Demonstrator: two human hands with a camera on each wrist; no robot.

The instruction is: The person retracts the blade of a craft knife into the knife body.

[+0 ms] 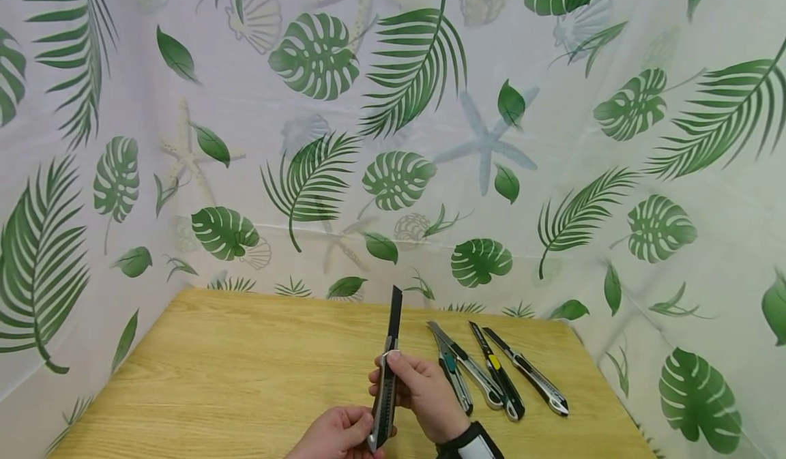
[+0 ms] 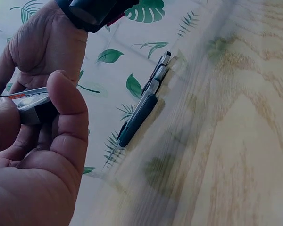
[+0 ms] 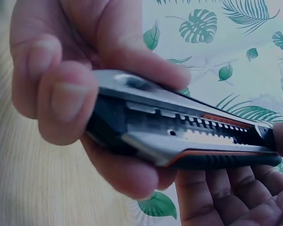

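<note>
Both hands hold one utility knife point(image 1: 384, 394) with a silver and black body, its long dark blade point(image 1: 396, 309) extended and pointing away. At the butt end, my left hand point(image 1: 338, 432) pinches the knife between thumb and fingers. My right hand point(image 1: 430, 394) grips it farther up, thumb on the slider. In the right wrist view, orange trim and a toothed slot show on the knife body point(image 3: 203, 160), with the right fingers point(image 3: 238, 195) beneath it. The left wrist view shows the knife's butt point(image 2: 35, 110) between the left thumb and fingers.
Several other utility knives lie side by side on the wooden table point(image 1: 233, 370), right of the hands: one with a teal slider point(image 1: 450, 363), a grey one point(image 1: 473, 363), one with a yellow slider point(image 1: 495, 362), and a silver-black one point(image 1: 534, 374). A leaf-patterned curtain point(image 1: 393, 241) surrounds the table.
</note>
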